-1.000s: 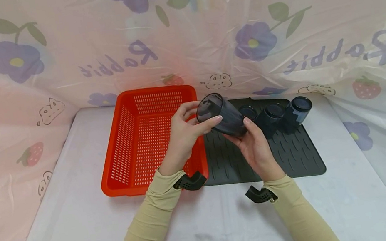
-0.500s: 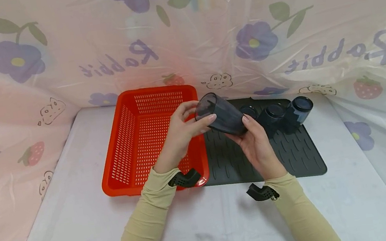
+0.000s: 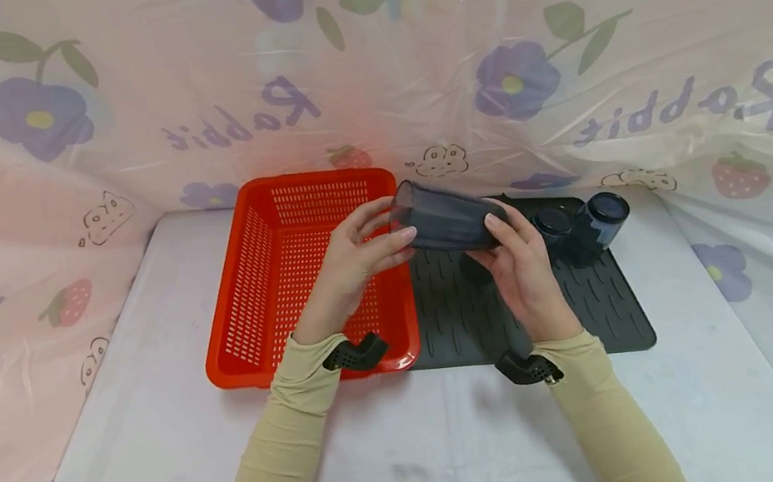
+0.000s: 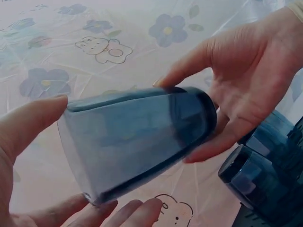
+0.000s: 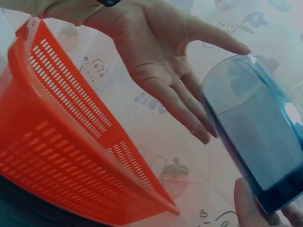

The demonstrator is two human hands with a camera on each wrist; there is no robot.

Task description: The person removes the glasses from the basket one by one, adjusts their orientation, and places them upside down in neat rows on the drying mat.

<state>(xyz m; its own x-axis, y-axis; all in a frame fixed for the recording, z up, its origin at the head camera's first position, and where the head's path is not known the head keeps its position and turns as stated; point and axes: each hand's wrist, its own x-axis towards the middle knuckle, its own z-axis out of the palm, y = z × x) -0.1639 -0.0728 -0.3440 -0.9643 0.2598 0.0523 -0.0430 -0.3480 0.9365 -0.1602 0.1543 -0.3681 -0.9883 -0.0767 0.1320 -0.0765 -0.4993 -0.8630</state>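
A dark tinted drinking glass (image 3: 447,219) is held in the air between both hands, lying nearly sideways with its mouth to the left. My left hand (image 3: 353,267) pinches it at the rim, thumb on one side and fingers on the other; the left wrist view shows that grip on the clear glass (image 4: 128,137). At the thick base end, my right hand (image 3: 527,273) grips it between thumb and fingers. Behind the right hand, other dark glasses (image 3: 603,217) stand upside down on a black drying mat (image 3: 450,332); the hand and glass hide part of that group.
A red perforated plastic basket (image 3: 219,373) stands left of the mat, beneath the left hand. A white cloth covers the table (image 3: 420,455). A patterned curtain (image 3: 407,86) hangs close behind the basket and mat.
The glass has turned from a slant to nearly level, its base rising to the right. My right hand has moved up and right with it; the left has shifted slightly left.
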